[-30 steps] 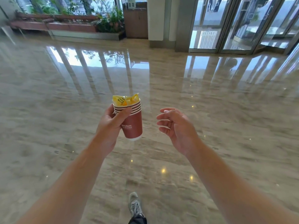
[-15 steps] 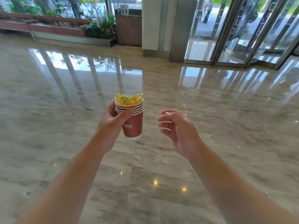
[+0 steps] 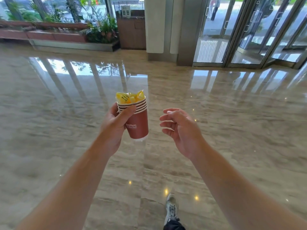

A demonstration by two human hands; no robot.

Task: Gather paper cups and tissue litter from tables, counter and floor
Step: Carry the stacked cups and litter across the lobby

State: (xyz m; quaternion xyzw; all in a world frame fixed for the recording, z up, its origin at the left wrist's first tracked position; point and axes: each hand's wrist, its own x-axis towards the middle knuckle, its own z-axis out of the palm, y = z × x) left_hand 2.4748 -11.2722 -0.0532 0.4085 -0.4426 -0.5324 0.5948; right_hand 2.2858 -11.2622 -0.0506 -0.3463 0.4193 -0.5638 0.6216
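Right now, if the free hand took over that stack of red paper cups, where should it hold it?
Probably the bare lower wall of the stack of red paper cups, from its right: the left hand covers the other side, and yellow wrappers fill the top.

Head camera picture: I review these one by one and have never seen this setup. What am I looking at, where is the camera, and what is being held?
There is no machine here. A person wears a wide-angle camera on the head, looking forward and down, so both bare forearms reach into the picture from below.

The left hand grips a stack of red paper cups, nested one inside another, with crumpled yellow wrappers stuffed into the top cup. The right hand is beside the stack, apart from it, fingers loosely curled, holding nothing.

Below is a polished stone floor that mirrors the windows. One grey shoe shows at the bottom edge. Farther off stand a planter with green plants, a wooden cabinet and glass doors. I see no litter on the floor.
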